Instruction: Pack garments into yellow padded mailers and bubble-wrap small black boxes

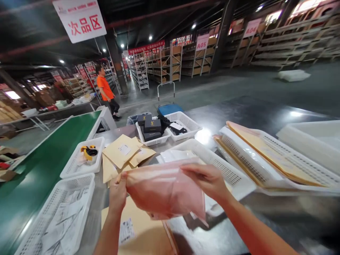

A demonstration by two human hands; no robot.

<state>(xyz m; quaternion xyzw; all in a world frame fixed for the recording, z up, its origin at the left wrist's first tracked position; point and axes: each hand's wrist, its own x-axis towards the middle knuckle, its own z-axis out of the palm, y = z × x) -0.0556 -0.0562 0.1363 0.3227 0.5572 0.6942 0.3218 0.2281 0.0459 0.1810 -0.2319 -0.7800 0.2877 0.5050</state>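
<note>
Both my hands hold a pink translucent plastic bag [164, 189] above the metal table [228, 233]. My left hand [118, 193] pinches its left edge with closed fingers. My right hand [208, 180] grips its upper right edge, fingers curled over it. Under the bag lies a brown padded envelope [138, 230] with a white label. Behind the bag stands a white basket [225, 170] holding white flat packets [176, 155].
Brown envelopes [123, 152] are piled mid-table. White baskets hold tape [89, 151], papers [61, 219], black boxes [152, 128] and large envelopes [271, 156]. A green conveyor [39, 170] runs along the left. A person in an orange shirt [105, 88] stands beyond, with shelving behind.
</note>
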